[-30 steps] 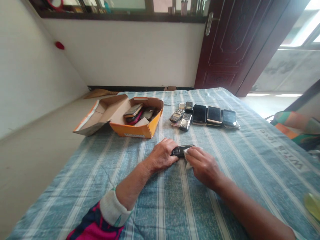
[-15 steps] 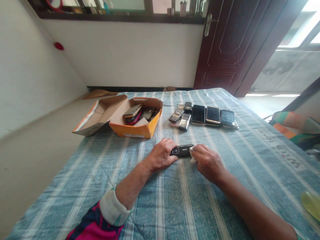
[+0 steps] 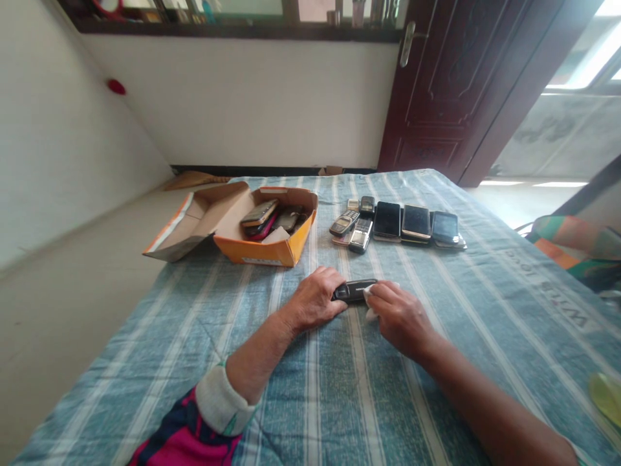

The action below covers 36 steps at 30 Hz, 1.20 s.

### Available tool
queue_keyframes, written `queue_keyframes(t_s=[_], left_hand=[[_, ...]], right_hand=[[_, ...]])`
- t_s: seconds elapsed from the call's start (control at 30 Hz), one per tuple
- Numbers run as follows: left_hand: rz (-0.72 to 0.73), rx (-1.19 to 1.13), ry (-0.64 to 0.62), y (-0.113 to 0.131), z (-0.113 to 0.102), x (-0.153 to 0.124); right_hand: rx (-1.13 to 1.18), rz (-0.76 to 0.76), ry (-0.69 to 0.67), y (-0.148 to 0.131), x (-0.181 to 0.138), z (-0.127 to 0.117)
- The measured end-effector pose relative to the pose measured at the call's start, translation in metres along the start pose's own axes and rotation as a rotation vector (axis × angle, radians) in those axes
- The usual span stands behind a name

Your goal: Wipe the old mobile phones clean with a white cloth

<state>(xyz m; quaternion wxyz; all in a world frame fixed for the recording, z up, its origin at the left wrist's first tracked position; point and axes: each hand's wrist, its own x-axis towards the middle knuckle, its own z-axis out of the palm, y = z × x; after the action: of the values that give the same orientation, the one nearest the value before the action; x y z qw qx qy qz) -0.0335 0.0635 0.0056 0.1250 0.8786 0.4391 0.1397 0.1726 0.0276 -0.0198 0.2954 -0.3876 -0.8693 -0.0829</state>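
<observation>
A black mobile phone (image 3: pixel 356 290) lies lengthwise across the striped cloth in front of me. My left hand (image 3: pixel 317 298) is closed around its left end, thumb along the near edge. In the fingers of my right hand (image 3: pixel 400 315) is a white tissue (image 3: pixel 369 315), pressed against the right part of the phone. The phone's right end is partly hidden behind the tissue and fingers.
An open orange cardboard box (image 3: pixel 257 252) with several phones inside stands beyond my left hand, its lid flap (image 3: pixel 196 220) folded out leftward. Several keypad phones (image 3: pixel 361 234) and touchscreen phones (image 3: pixel 387 220) lie to its right. A yellow-green object (image 3: pixel 605 396) sits at the right edge.
My right hand with the tissue has slid slightly left along the phone, covering more of its face. My left hand keeps its hold.
</observation>
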Motion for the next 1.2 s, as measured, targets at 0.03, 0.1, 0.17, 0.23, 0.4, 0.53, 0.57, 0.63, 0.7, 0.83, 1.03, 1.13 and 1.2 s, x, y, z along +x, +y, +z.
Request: queue_keyframes(t_s=[0.03, 0.1, 0.17, 0.23, 0.4, 0.53, 0.57, 0.63, 0.7, 0.83, 1.03, 1.13, 1.2], left_hand=[[-0.002, -0.001, -0.002, 0.0, 0.0, 0.0], [-0.006, -0.004, -0.007, 0.0, -0.001, 0.0], [-0.008, -0.007, -0.008, 0.0, -0.001, 0.0], [-0.01, -0.012, -0.008, 0.0, -0.001, 0.0], [-0.019, -0.024, -0.013, 0.001, -0.002, 0.0], [-0.015, -0.029, -0.011, 0.001, -0.002, 0.001], [-0.012, -0.027, -0.012, 0.001, -0.001, 0.001], [-0.004, -0.019, -0.009, 0.001, -0.001, 0.001], [-0.001, -0.013, -0.005, 0.001, -0.001, 0.001], [-0.011, -0.015, -0.007, 0.003, -0.002, 0.001], [-0.016, -0.021, -0.006, 0.002, -0.002, 0.001], [-0.016, -0.025, -0.004, 0.001, -0.002, 0.0], [-0.017, -0.027, -0.005, 0.002, -0.002, 0.0]], right_hand=[[-0.012, 0.012, -0.01, 0.002, -0.001, 0.0], [-0.02, 0.031, -0.016, 0.006, -0.002, -0.002], [-0.01, 0.044, -0.005, 0.009, -0.003, -0.003], [0.003, 0.051, 0.014, 0.011, -0.003, -0.004], [0.034, 0.04, 0.088, 0.012, -0.002, -0.006], [0.088, -0.007, 0.114, 0.004, 0.001, -0.005], [0.097, -0.021, 0.107, 0.002, 0.001, -0.004], [0.104, -0.038, 0.085, -0.001, 0.002, -0.003], [0.097, -0.041, 0.06, -0.002, 0.001, -0.001], [0.071, -0.018, 0.02, 0.002, 0.0, -0.001], [0.041, 0.014, -0.005, 0.005, -0.001, -0.005], [0.047, 0.01, -0.007, 0.005, -0.001, -0.006], [0.054, 0.011, -0.004, 0.005, -0.001, -0.005]])
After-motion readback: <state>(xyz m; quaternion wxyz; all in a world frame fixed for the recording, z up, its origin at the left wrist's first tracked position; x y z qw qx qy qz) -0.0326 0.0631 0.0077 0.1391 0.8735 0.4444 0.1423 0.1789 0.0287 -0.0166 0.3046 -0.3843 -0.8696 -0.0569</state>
